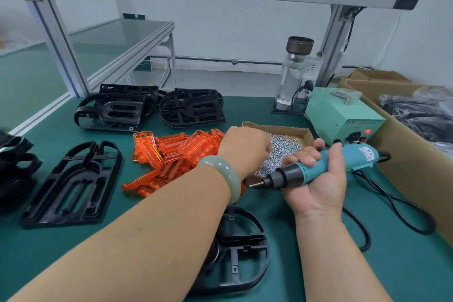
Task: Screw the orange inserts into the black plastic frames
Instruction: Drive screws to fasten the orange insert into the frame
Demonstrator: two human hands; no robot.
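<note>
**Assembly desk: holdings at the screw-picking step**

1. Desk (61, 260), green-matted, carried all stock within arm's reach.
2. Cardboard carton (402, 152), right edge, held dark bagged goods; contents could not be made out.
3. Black plastic frames: two stacks at the back (110, 110), one flat at the left (73, 184), and the work frame (241, 255) nearest the person, partly under the forearms. The last probably lay there as the piece in hand. No orange insert was visible in it, though part was hidden.
4. Power supply box (343, 115), red lamp lit, cabled to the driver.
5. Orange inserts (171, 152), a loose heap mid-desk between the frames and the screws, likely so one reach served both.
6. Glass bottle (294, 71), upright behind the power supply box.
7. Electric screwdriver (355, 154), teal, lay across the upturned right hand (321, 186), the grip wrapped round its body, bit pointing left and clear of the work, seemingly parked ready.
8. Screw box (277, 129), open cardboard, just beside the inserts.
9. Left hand (242, 144), knuckles up over the box, fingers dipped into the screws (286, 149). Whether the grip had pinched one could not be told. Jade bangle (225, 174) on the wrist.
</note>
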